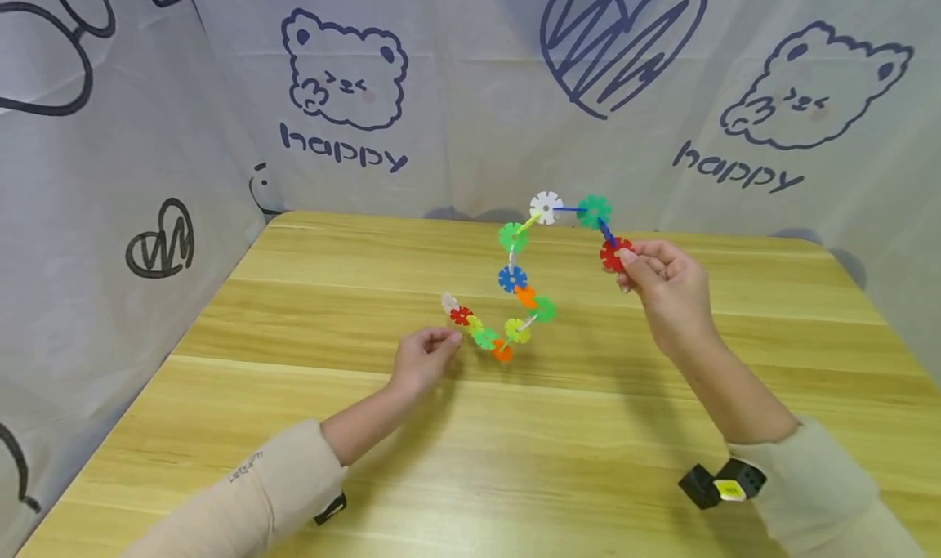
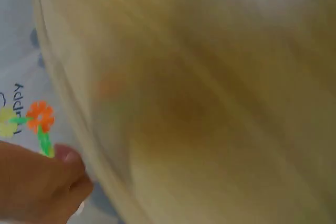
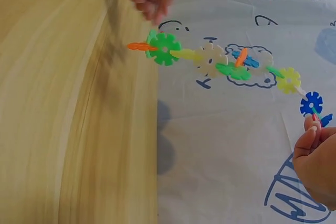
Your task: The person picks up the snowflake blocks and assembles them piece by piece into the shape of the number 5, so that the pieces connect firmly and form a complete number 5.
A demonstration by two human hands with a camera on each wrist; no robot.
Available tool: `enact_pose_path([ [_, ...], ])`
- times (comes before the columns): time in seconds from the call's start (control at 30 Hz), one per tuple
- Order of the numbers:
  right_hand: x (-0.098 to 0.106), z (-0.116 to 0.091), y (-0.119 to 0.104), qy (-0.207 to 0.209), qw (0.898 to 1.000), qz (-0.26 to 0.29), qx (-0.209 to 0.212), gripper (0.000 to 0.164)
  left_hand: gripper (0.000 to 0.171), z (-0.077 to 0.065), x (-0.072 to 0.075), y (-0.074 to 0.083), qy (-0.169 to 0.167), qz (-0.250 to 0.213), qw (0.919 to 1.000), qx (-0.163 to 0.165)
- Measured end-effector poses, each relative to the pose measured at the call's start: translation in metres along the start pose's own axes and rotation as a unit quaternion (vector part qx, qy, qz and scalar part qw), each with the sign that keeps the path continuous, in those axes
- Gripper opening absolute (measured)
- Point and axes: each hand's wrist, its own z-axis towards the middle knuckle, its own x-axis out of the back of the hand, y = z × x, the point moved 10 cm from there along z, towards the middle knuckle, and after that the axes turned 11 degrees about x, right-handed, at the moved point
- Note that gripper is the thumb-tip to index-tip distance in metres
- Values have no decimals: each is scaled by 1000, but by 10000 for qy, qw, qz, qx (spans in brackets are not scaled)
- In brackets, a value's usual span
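Note:
A chain of interlocking notched plastic discs (image 1: 512, 279) in several colours hangs in a curve above the table. My right hand (image 1: 676, 292) pinches the red disc (image 1: 612, 256) at its upper end between thumb and fingers. From there the chain runs through a green disc (image 1: 594, 212) and a white disc (image 1: 546, 207), then down and back left. My left hand (image 1: 422, 362), thumb and fingers brought together, is close beside the lower end, near another red disc (image 1: 461, 315) and a pale end disc (image 1: 449, 302). Whether it grips them cannot be told; the right wrist view shows that hand blurred.
The wooden table (image 1: 515, 460) spreads under both hands, its far edge against a pale cloth (image 1: 470, 117) with drawn bears and hearts. A black wrist device (image 1: 724, 484) sits by the right sleeve. The left wrist view is largely blurred tabletop.

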Motion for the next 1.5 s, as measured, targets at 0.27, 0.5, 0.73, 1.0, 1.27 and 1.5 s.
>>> enact_pose_path([
  [0.27,0,-1,5,22,9999,-115,-112,7,37,-8,-54,-29,-1282,-188,9866,988],
  [0.5,-1,0,4,70,9998,117,-108,8,26,-9,-64,-22,-1572,-577,9813,947],
  [0.73,6,-3,7,197,9990,190,-365,7,18,-2,-46,-15,-1254,-932,9859,597],
  [1.0,17,-6,16,103,9977,259,-615,7,14,5,-8,10,-1216,-693,9899,-244],
  [1.27,32,-23,45,-126,9908,11,-1345,7,22,10,22,28,-1088,-114,9917,-677],
  [1.5,40,-44,65,-547,9829,-444,-1702,7,25,18,36,36,-1086,612,9884,-873],
])
